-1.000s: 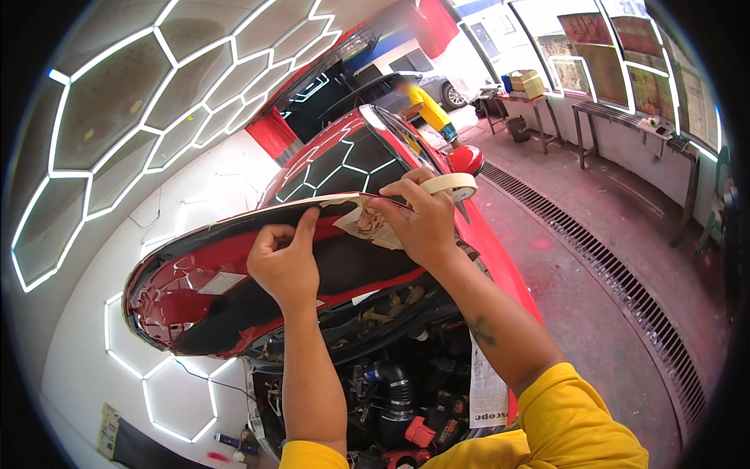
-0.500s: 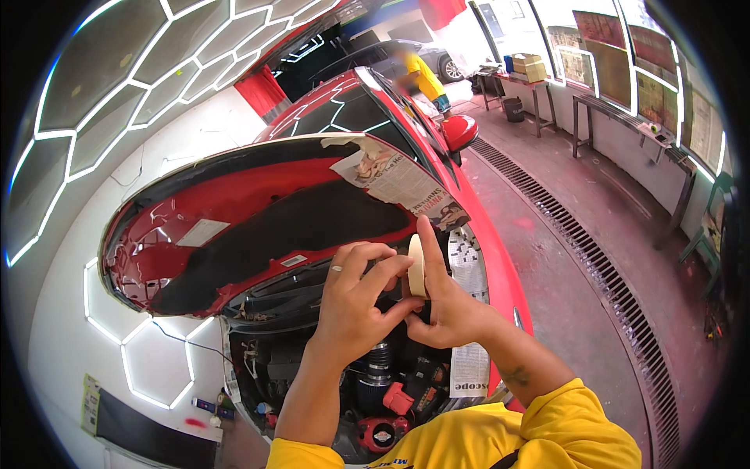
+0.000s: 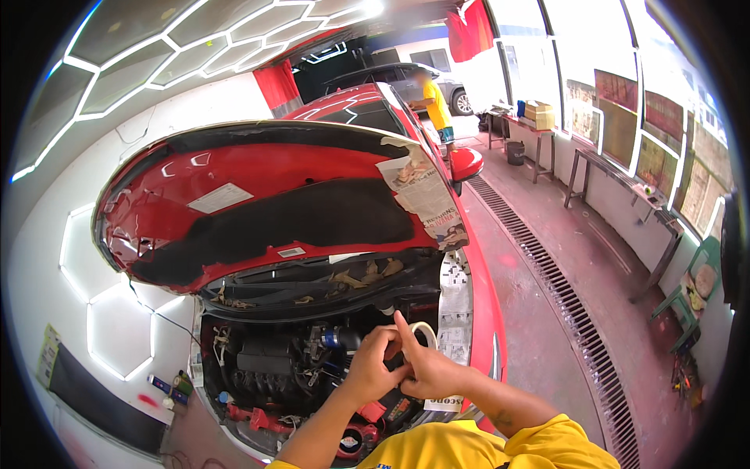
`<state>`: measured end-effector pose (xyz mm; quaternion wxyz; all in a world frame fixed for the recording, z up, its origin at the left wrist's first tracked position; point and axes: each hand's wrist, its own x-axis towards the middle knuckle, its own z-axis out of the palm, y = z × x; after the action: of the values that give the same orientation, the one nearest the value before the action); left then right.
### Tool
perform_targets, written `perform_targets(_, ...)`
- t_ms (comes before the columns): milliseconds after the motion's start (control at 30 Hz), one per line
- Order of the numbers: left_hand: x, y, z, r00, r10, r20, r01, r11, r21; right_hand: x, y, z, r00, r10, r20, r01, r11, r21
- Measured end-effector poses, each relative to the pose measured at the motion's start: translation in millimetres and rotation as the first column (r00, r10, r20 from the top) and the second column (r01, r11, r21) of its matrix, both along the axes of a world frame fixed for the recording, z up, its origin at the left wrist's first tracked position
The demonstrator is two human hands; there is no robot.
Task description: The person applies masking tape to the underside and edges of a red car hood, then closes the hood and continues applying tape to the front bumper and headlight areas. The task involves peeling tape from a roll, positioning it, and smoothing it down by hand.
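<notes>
Over the right side of the open engine bay [image 3: 266, 363], both hands meet in front of me. My right hand [image 3: 437, 374] holds a cream roll of masking tape [image 3: 432, 331], its index finger pointing up. Close against it, my left hand [image 3: 376, 366] has its fingers curled and pinched together near the roll; whatever lies between them is hidden. Newspaper sheets [image 3: 455, 313] line the red fender beside the bay. Another newspaper piece [image 3: 426, 199] covers the right corner of the raised red hood [image 3: 273, 176].
A long floor grate [image 3: 547, 301] runs along the car's right side. Farther off, a person in yellow [image 3: 434, 105] stands beside the car. Metal benches [image 3: 617, 176] and a green chair [image 3: 695, 289] line the right wall. A dark panel [image 3: 101, 402] leans at lower left.
My hands and the tape roll are lower in view, and my fingers have drawn closer together. The view has shifted, showing more of the engine bay. The person beyond stands more upright.
</notes>
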<state>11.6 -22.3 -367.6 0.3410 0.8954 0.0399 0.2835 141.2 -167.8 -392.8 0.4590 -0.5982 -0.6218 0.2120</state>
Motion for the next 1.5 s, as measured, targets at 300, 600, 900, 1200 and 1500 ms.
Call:
perform_targets(300,-42,-1,-51,0.968,0.224,0.116,-0.217,0.974,-0.07,-13,-10,-32,0.996,0.075,-0.052,-0.076,0.997,-0.025)
perform_targets(600,12,-10,-13,0.944,0.23,0.235,-0.149,0.936,-0.317,51,1,15,0.752,-0.589,0.297,0.435,0.781,0.449)
perform_targets(900,101,12,134,0.861,0.032,0.508,0.129,0.952,-0.278,141,13,124,0.697,-0.417,-0.584,0.717,0.371,0.59)
perform_targets(1200,148,31,172,0.788,0.074,0.611,0.145,0.943,-0.3,119,69,182,0.774,-0.285,-0.566,0.624,0.495,0.604)
perform_targets(1500,175,40,168,0.729,0.206,0.653,0.024,0.945,-0.325,131,104,174,0.702,-0.52,-0.488,0.649,0.183,0.739)
